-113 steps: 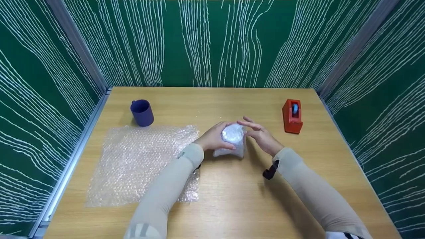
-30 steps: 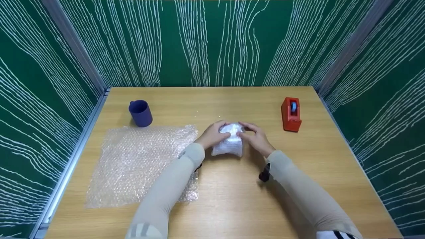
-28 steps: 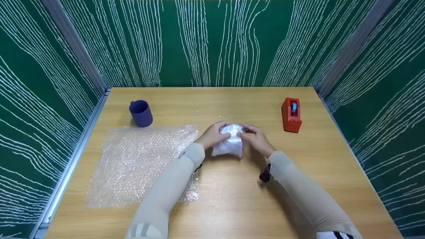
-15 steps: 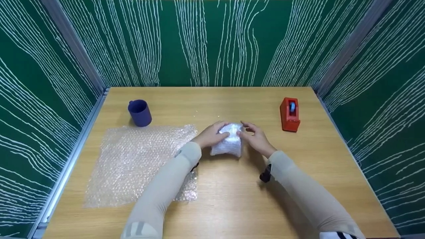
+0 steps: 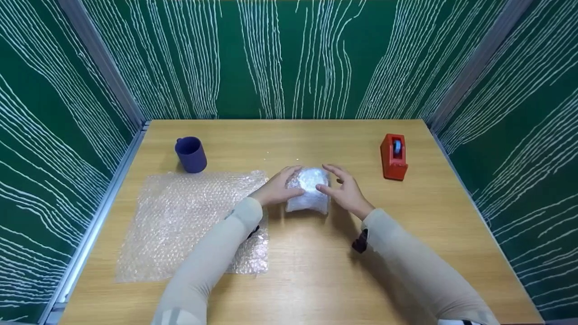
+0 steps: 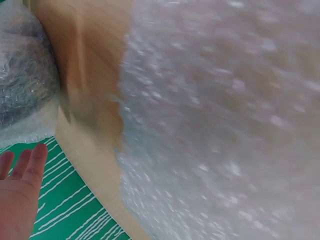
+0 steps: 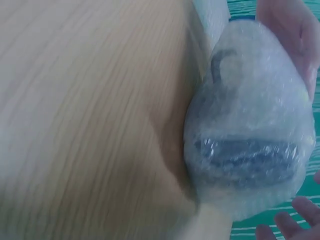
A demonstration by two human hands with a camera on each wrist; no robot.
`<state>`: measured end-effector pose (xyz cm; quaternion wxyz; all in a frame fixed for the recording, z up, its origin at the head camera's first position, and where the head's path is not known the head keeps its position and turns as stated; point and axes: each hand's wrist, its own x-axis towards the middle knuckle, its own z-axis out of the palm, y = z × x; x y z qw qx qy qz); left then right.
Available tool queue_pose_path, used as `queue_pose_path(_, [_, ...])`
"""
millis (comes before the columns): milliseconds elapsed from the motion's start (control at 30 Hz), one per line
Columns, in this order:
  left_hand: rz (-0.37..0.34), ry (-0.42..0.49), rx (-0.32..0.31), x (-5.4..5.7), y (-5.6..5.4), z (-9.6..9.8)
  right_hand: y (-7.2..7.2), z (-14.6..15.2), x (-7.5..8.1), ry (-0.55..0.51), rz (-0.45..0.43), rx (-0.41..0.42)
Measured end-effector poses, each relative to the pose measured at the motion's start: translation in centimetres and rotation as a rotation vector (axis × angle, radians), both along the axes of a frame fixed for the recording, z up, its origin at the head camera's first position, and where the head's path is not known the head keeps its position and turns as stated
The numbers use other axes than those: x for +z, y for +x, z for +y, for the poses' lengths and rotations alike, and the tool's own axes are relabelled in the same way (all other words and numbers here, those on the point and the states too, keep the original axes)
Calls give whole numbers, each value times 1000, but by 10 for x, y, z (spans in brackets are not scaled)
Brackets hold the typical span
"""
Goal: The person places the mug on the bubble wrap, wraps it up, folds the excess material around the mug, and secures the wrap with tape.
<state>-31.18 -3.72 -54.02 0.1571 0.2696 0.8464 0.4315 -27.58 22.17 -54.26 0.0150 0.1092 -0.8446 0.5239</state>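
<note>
Near the middle of the pale wooden table (image 5: 298, 289): a rounded bundle of clear, shiny bubble wrap (image 5: 309, 201), standing between the hands; a dark shape shows through its layers.
Left hand (image 5: 277, 188): fingers loose and extended, not gripping; it flanks the bundle's left side, thumb toward the front, perhaps to steady it.
Right hand (image 5: 345, 192): fingers relaxed and spread, mirroring the other, probably for balanced support; whether the thumb touches is unclear.
Flat bubble-wrap sheet (image 5: 194, 221): spread out on the left, partly under the left forearm, its whole face seemingly easy to reach.
Purple cylindrical mug (image 5: 192, 158): upright at the sheet's far edge.
Red tape dispenser with blue roll (image 5: 394, 162): far right, likely handy for the right arm.
</note>
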Motion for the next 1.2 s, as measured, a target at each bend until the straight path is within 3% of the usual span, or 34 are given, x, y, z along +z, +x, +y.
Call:
queue_pose_path(267, [-100,45,11,-5,6,-13,9,-14,5,78,-5,6])
queue_pose_path(633, [-121,133,-14,-11,6,-11,14,-26,5,232,4,-59])
queue_pose_path(867, [-168,153,27,-8,7,-1,11,-26,7,241,31,-91])
queue_pose_path(1200, [-153,159,31,-8,4,7,-3,-15,7,239,-29,-133])
